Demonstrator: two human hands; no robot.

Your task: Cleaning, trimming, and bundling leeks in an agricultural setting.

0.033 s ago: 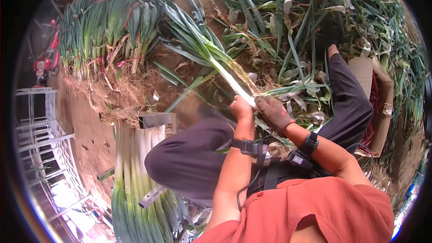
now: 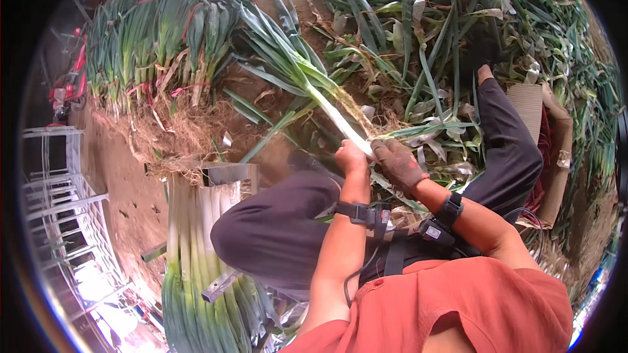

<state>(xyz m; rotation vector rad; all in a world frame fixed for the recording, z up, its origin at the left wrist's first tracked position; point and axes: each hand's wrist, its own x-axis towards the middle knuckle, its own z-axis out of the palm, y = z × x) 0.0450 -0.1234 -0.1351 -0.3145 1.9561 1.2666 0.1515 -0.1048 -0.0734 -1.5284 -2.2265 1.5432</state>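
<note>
While both hands (image 2: 376, 160) grip a leek (image 2: 314, 91), leaf litter (image 2: 432, 46) covers the dirt floor (image 2: 111, 176).

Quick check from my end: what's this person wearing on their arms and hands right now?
The left hand is bare; the right hand wears a dirty brown work glove. Each wrist carries a dark strap with a small black device: left band, right band. A thin dark cable hangs from the left one. The forearms are uncovered, below an orange-red short-sleeved shirt.

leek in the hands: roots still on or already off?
Cannot tell. The leek has its white shank running into both hands: left hand, right hand. They cover the root end, so it is hidden.
</note>
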